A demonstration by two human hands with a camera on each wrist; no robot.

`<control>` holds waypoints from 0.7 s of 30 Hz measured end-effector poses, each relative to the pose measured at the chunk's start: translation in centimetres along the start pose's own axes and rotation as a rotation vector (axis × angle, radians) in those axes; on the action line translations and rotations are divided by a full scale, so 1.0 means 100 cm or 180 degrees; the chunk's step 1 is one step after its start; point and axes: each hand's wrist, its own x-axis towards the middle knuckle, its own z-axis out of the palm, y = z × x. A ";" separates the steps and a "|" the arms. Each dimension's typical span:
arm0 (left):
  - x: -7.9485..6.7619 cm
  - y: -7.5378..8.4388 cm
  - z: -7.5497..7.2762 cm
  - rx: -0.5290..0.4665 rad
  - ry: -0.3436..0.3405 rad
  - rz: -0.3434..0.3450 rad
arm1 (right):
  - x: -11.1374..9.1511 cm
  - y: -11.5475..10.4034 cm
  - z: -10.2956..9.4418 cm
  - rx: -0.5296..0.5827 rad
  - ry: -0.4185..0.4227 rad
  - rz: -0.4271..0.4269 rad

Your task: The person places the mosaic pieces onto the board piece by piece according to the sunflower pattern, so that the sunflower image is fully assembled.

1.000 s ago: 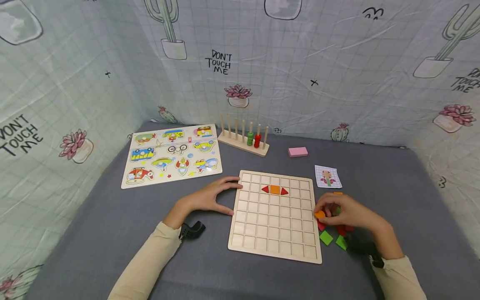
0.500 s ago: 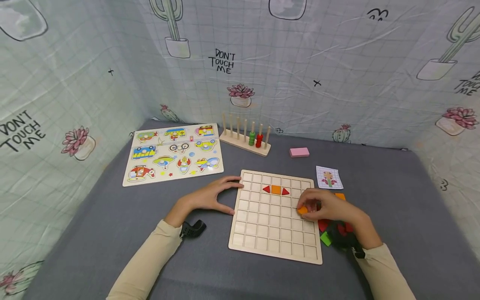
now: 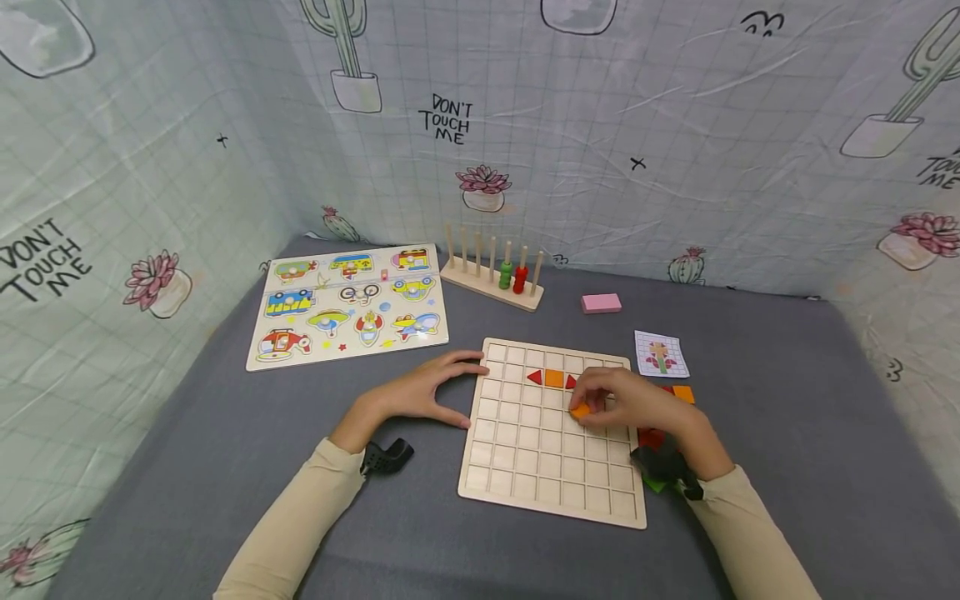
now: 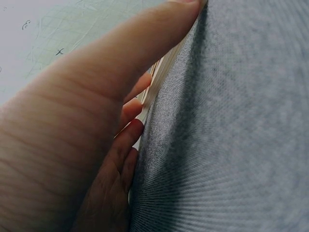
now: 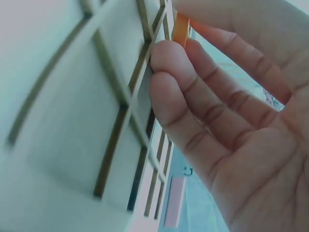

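Note:
In the head view, a wooden grid board (image 3: 517, 467) lies on the grey cloth. Near its top, an orange square tile (image 3: 553, 378) sits between two red triangles, the left one (image 3: 535, 377) in full view and the right one (image 3: 571, 382) partly covered by my fingers. My right hand (image 3: 633, 402) pinches a small orange piece (image 3: 581, 411) between thumb and fingers, close over the grid just below that row. The right wrist view shows the orange piece (image 5: 181, 30) edge-on at my fingertips. My left hand (image 3: 416, 393) rests with spread fingers against the board's left edge.
Right of the board lie loose tiles, including an orange square (image 3: 683, 394) and a red one (image 3: 651, 438), partly under my right wrist. A pattern card (image 3: 662, 355) and a pink block (image 3: 602, 303) lie beyond. Behind are a peg stand (image 3: 491, 287) and a vehicle puzzle (image 3: 348, 333).
My right hand has carried the orange piece leftward from the loose tiles across the board to just below the tile row. The left hand has stayed at the board's edge.

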 end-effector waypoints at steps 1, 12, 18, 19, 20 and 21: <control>0.000 0.000 0.000 0.0007 -0.0001 -0.0004 | 0.002 -0.001 0.000 -0.0008 -0.0006 -0.0023; -0.001 0.002 0.000 0.0029 0.0006 0.0007 | 0.021 -0.005 0.004 -0.0176 0.0029 0.0079; -0.001 0.002 0.000 0.0023 0.0014 0.0003 | 0.025 -0.007 0.007 -0.0257 0.0063 0.0096; -0.001 0.002 0.000 0.0024 0.0013 0.0002 | 0.025 -0.007 0.007 -0.0278 0.0080 0.0113; -0.001 0.002 0.000 0.0024 0.0013 0.0001 | 0.026 -0.007 0.008 -0.0303 0.0094 0.0128; -0.001 0.001 0.000 0.0028 0.0013 -0.0001 | 0.026 -0.007 0.008 -0.0325 0.0112 0.0146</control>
